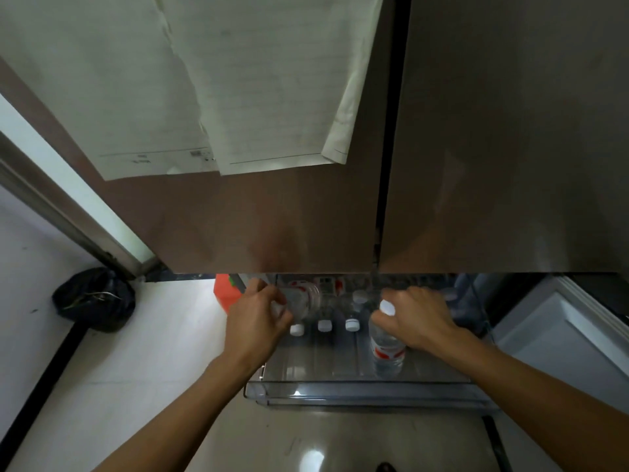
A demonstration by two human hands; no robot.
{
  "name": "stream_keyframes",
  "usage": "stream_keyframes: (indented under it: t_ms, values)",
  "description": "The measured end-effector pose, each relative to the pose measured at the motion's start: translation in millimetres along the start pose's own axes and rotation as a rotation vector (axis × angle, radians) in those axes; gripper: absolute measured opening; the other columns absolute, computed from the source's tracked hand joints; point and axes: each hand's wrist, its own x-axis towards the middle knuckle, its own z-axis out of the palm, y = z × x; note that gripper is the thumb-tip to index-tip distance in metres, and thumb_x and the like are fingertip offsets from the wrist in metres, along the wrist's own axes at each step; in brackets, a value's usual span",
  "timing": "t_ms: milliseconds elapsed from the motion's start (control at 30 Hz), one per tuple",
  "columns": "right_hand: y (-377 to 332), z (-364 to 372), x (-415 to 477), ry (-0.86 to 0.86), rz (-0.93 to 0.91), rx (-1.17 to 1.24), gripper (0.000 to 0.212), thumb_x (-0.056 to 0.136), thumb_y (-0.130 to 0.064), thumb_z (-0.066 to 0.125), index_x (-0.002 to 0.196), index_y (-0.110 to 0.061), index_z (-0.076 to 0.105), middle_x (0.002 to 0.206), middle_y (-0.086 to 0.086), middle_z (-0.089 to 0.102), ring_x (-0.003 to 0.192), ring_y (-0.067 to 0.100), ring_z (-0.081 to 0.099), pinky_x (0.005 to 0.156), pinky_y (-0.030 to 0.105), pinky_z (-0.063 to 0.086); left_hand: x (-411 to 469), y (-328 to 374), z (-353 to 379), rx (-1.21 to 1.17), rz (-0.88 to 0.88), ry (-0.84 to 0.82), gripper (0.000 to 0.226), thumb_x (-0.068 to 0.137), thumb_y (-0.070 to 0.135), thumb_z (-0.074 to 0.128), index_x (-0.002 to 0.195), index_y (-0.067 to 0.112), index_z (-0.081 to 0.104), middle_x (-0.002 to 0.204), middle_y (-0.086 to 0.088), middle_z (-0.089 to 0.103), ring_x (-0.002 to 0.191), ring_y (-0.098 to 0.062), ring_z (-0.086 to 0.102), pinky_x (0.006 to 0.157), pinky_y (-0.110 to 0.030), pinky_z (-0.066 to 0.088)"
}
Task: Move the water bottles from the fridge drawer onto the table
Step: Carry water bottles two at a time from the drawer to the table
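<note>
A clear fridge drawer [357, 390] stands pulled out below the brown fridge doors. Several clear water bottles with white caps lie inside it, caps [324, 325] toward me. My right hand [418, 318] grips the neck of a water bottle [387, 352] with a red and white label, its white cap sticking up past my thumb, at the drawer's right side. My left hand [253, 321] curls around another bottle [299, 301] at the drawer's left end; that bottle is partly hidden by my fingers.
The brown fridge doors [272, 216] hang right above the drawer, with paper sheets [238, 97] stuck on them. A black rubbish bag [93, 301] sits on the floor at left. An orange object [223, 291] stands left of the drawer. A white open compartment [561, 328] lies to the right.
</note>
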Motion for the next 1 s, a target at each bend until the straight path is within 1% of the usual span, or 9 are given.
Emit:
stream_keyframes:
  t_ms: [100,300,400,533,600,667,733,900,1000]
  values:
    - [-3,1,4,-0.02,-0.002,0.01,0.032,0.081,-0.053,0.052,0.093,-0.024,0.062,0.096,0.004,0.07,0.089,0.024,0.064,0.065,0.029,0.034,7,16,-7,0.103,0.089,-0.106,0.016,0.077,0.026,0.074,0.09,0.017,0.07,0.104,0.001,0.061,0.08,-0.02,0.061,0.074,-0.037,0.057]
    - [2,0,8,-0.045,0.001,0.016,0.031,0.084,-0.053,0.05,0.093,-0.025,0.06,0.092,0.002,0.07,0.084,0.021,0.063,0.065,0.028,0.034,11,20,22,0.194,0.144,-0.407,0.014,0.08,0.029,0.071,0.089,0.02,0.067,0.104,-0.001,0.065,0.09,-0.018,0.061,0.083,-0.035,0.055]
    - [2,3,8,-0.007,-0.021,-0.031,0.036,0.084,-0.054,0.047,0.099,-0.025,0.06,0.097,0.002,0.07,0.088,0.021,0.064,0.066,0.028,0.034,11,16,38,0.235,0.185,-0.328,0.019,0.087,0.035,0.061,0.096,0.019,0.062,0.108,-0.004,0.061,0.086,-0.023,0.063,0.079,-0.038,0.056]
    - [3,17,5,0.043,-0.09,-0.051,0.054,0.084,-0.068,0.046,0.111,-0.024,0.059,0.109,-0.003,0.066,0.094,0.021,0.064,0.072,0.031,0.041,5,9,55,0.296,0.224,-0.272,0.033,0.094,0.042,0.046,0.115,0.018,0.049,0.118,-0.01,0.055,0.084,-0.029,0.065,0.073,-0.041,0.057]
    - [4,26,2,0.102,-0.135,-0.002,0.052,0.081,-0.065,0.047,0.101,-0.02,0.062,0.098,-0.002,0.067,0.081,0.023,0.066,0.066,0.032,0.042,6,4,55,0.312,0.22,-0.255,0.035,0.095,0.046,0.043,0.115,0.018,0.05,0.114,-0.009,0.059,0.083,-0.028,0.067,0.074,-0.041,0.058]
    - [4,31,-3,0.171,-0.191,0.053,0.041,0.077,-0.057,0.048,0.08,-0.018,0.06,0.074,-0.002,0.065,0.056,0.022,0.062,0.054,0.026,0.033,10,-3,49,0.348,0.221,-0.253,0.035,0.097,0.048,0.039,0.11,0.018,0.052,0.098,-0.005,0.064,0.077,-0.021,0.065,0.074,-0.035,0.057]
    - [3,29,-7,0.212,-0.246,0.095,0.031,0.074,-0.048,0.05,0.07,-0.018,0.056,0.059,-0.002,0.059,0.044,0.021,0.055,0.05,0.023,0.028,12,-9,41,0.344,0.238,-0.25,0.033,0.096,0.048,0.038,0.103,0.02,0.055,0.088,-0.001,0.065,0.072,-0.017,0.062,0.072,-0.032,0.056]
    - [-15,3,-10,0.33,-0.338,0.152,0.023,0.073,-0.036,0.056,0.059,-0.018,0.05,0.051,-0.002,0.052,0.039,0.02,0.047,0.045,0.022,0.023,-5,-6,16,0.425,0.351,-0.134,0.034,0.09,0.048,0.034,0.096,0.02,0.052,0.078,-0.006,0.069,0.063,-0.027,0.063,0.067,-0.036,0.055]
    - [-46,-28,-9,0.429,-0.425,0.198,0.022,0.072,-0.029,0.061,0.057,-0.018,0.05,0.052,-0.001,0.051,0.04,0.022,0.045,0.041,0.024,0.026,-20,-3,-33,0.464,0.374,0.054,0.023,0.087,0.041,0.051,0.083,0.019,0.053,0.061,-0.003,0.063,0.044,-0.021,0.047,0.048,-0.024,0.04]
